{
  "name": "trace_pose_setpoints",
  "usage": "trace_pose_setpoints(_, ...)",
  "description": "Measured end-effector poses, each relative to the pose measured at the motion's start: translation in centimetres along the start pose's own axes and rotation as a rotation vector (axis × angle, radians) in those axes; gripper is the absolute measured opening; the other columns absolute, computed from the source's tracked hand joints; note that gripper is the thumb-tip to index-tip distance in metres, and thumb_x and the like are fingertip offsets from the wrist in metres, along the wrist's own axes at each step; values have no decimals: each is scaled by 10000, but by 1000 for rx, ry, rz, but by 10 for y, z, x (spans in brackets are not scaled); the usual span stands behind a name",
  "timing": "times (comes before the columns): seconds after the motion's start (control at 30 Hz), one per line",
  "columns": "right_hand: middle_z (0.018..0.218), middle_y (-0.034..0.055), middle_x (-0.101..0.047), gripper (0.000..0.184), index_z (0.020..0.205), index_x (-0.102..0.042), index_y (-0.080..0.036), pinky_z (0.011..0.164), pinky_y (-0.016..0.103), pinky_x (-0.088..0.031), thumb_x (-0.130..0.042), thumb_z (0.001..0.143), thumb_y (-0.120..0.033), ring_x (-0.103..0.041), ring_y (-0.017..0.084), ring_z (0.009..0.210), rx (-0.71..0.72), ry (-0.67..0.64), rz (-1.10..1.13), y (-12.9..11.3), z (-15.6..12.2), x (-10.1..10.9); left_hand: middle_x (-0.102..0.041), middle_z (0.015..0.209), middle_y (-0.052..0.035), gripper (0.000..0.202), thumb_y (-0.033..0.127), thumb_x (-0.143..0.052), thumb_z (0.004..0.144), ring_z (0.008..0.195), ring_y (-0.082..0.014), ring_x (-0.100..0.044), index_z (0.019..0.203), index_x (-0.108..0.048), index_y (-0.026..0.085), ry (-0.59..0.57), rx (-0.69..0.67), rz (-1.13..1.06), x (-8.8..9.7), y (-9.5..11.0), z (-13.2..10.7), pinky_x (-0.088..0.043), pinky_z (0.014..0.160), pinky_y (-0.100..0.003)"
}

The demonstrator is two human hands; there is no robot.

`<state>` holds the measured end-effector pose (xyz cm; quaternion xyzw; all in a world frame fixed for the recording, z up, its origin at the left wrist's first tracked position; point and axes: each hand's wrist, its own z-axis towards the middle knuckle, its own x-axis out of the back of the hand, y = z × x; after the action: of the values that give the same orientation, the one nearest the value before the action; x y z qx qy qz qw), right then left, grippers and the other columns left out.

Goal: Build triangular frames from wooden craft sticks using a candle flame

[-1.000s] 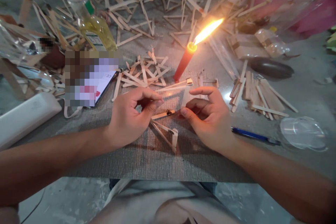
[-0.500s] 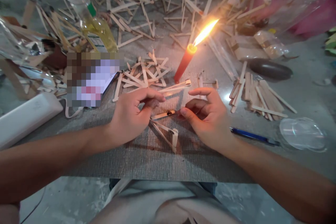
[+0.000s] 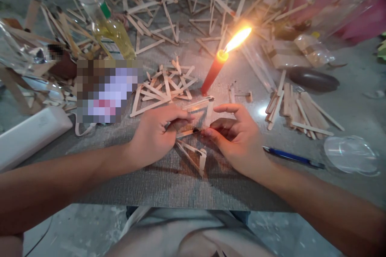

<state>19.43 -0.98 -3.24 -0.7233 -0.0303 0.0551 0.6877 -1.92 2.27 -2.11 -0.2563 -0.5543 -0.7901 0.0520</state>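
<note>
My left hand is closed on a small frame of wooden craft sticks, its thumb and fingers at the left end. A lower stick runs from that hand towards a dark spot near its right end. At this spot my right hand pinches with thumb and fingertip, index finger raised; the fingertips partly hide the stick's end. Just below, another narrow triangle of sticks is in view; whether it joins the held frame I cannot tell. Behind the hands a lit red candle leans to the right.
Stick triangles lie piled behind my left hand, with many more at the back. Loose sticks, a blue pen and a clear plastic lid lie right. Left are a bottle of yellow liquid, a phone and a white box.
My right fingertips have closed in on the dark spot at the stick's end. The upper part of the held frame has tilted slightly down and left. The left hand has shifted slightly right.
</note>
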Motion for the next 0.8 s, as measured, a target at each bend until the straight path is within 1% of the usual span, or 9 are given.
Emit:
trace_pose_setpoints(0.07, 743, -52, -715, 415, 1168, -508, -274, 676, 332, -710, -803, 877, -293, -760, 162, 647, 1, 5, 4, 0, 0, -1, -821, 953, -26, 193, 163, -661, 927, 855, -185, -777, 1069, -772, 234, -13, 58, -66, -3, -2, -1, -626, 781, -289)
trace_pose_setpoints(0.13, 745, -51, -715, 422, 1166, -507, -271, 684, 332, -709, -808, 871, -295, -760, 161, 651, 2, 7, 10, -1, 0, -3, -827, 927, -24, 194, 162, -678, 917, 814, -180, -784, 1074, -774, 223, -19, 78, -89, -4, -2, -1, -637, 765, -285)
trace_pose_setpoints(0.23, 744, -50, -714, 426, 1163, -504, -267, 671, 314, -698, -810, 869, -295, -757, 155, 649, 7, -2, 23, -1, 0, -5, -827, 891, -17, 118, 150, -699, 908, 772, -167, -774, 936, -793, 215, -7, 20, -38, -3, 2, 2, -630, 747, -277)
trace_pose_setpoints(0.3, 739, -53, -706, 426, 1164, -503, -267, 676, 316, -698, -811, 871, -300, -762, 158, 659, 13, -9, 34, -1, 0, -6, -825, 867, -14, 114, 150, -704, 915, 766, -167, -767, 887, -793, 214, -2, -25, -14, -3, 4, 3, -621, 731, -279)
trace_pose_setpoints(0.43, 745, -64, -692, 429, 1171, -494, -276, 695, 341, -709, -807, 879, -309, -774, 170, 662, 23, -5, 39, -3, 0, -9, -814, 833, -8, 152, 151, -668, 949, 756, -163, -757, 877, -784, 215, -11, -71, -20, -3, 4, 4, -612, 736, -288)
trace_pose_setpoints(0.53, 750, -67, -689, 422, 1173, -485, -280, 672, 327, -702, -797, 890, -309, -773, 166, 654, 41, -14, 22, -3, 0, -10, -810, 829, -13, 132, 155, -676, 946, 742, -158, -753, 895, -784, 212, -19, -119, -35, -4, 1, 3, -596, 724, -279)
trace_pose_setpoints(0.7, 766, -73, -681, 405, 1181, -480, -284, 693, 335, -711, -777, 907, -295, -765, 154, 659, 50, -27, 12, -3, -1, -10, -817, 870, -8, 119, 164, -702, 929, 768, -162, -760, 930, -797, 236, -57, -108, -59, -4, -1, 3, -602, 767, -282)
trace_pose_setpoints(0.8, 765, -69, -694, 400, 1180, -481, -283, 695, 327, -704, -772, 905, -273, -763, 151, 662, 49, -27, 21, -3, -1, -11, -817, 866, -5, 130, 141, -705, 922, 766, -159, -762, 938, -795, 234, -66, -122, -76, -5, -1, 3, -607, 767, -281)
